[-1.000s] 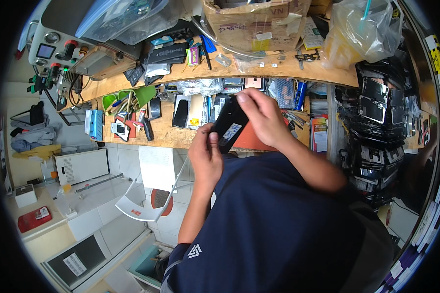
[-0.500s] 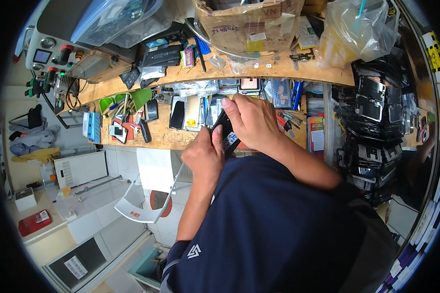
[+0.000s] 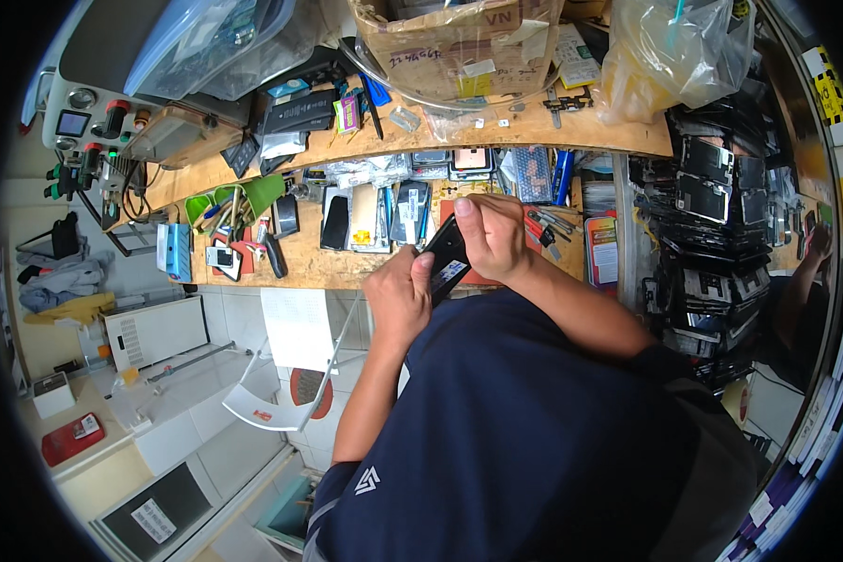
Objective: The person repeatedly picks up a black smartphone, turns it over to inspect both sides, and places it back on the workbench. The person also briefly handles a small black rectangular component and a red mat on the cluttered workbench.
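1. Since the earlier frame, the right hand (image 3: pixel 498 236) has been drawn slightly to the right, and the upper end of one black phone (image 3: pixel 448 244) has been uncovered.
2. Two hands are seen at this one phone, which is held tilted in front of the torso, over the near edge of the tabletop (image 3: pixel 323 270).
3. Its lower left side is gripped by the left hand (image 3: pixel 400 290), thumb laid on top; one pale label (image 3: pixel 451 274) is shown on its upward face.
4. Whether the right grip is closed on the phone cannot be told; its thumb is raised beside the upper end.
5. To the left, one dark-screened phone (image 3: pixel 335 222), one black-handled tool (image 3: pixel 275 256) and one green holder (image 3: pixel 269 191) filled with tools are seen.
6. On the wooden shelf (image 3: pixel 628 137) behind, one cardboard box (image 3: pixel 440 61) and one clear plastic bag (image 3: pixel 674 70) are placed.
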Demonstrator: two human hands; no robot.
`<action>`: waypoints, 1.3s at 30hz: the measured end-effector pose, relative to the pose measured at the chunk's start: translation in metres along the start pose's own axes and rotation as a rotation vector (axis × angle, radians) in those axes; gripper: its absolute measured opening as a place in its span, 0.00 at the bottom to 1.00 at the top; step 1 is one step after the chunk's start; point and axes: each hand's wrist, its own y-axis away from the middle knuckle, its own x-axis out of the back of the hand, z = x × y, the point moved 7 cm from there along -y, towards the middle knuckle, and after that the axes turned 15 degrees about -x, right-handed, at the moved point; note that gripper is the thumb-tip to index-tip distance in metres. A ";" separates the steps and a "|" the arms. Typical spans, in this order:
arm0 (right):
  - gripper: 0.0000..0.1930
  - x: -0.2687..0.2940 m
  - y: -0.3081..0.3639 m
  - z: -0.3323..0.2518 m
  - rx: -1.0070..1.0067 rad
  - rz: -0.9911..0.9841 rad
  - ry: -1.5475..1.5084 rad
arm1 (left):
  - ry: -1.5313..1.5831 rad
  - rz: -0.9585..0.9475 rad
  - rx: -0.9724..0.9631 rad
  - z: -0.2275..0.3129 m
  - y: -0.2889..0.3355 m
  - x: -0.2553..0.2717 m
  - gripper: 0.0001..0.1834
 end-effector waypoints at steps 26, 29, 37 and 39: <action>0.27 0.001 0.011 -0.078 0.340 -0.051 0.017 | 0.877 0.704 0.491 -0.055 -0.007 0.034 0.30; 0.27 0.001 0.015 -0.073 0.319 -0.049 0.031 | 0.868 0.701 0.497 -0.062 -0.005 0.028 0.28; 0.18 0.009 -0.006 -0.030 -0.424 -0.055 -0.226 | 1.256 0.647 0.474 -0.049 -0.006 0.028 0.32; 0.18 0.002 -0.007 -0.009 -0.633 -0.144 -0.360 | 1.249 0.598 0.366 -0.039 -0.004 0.036 0.33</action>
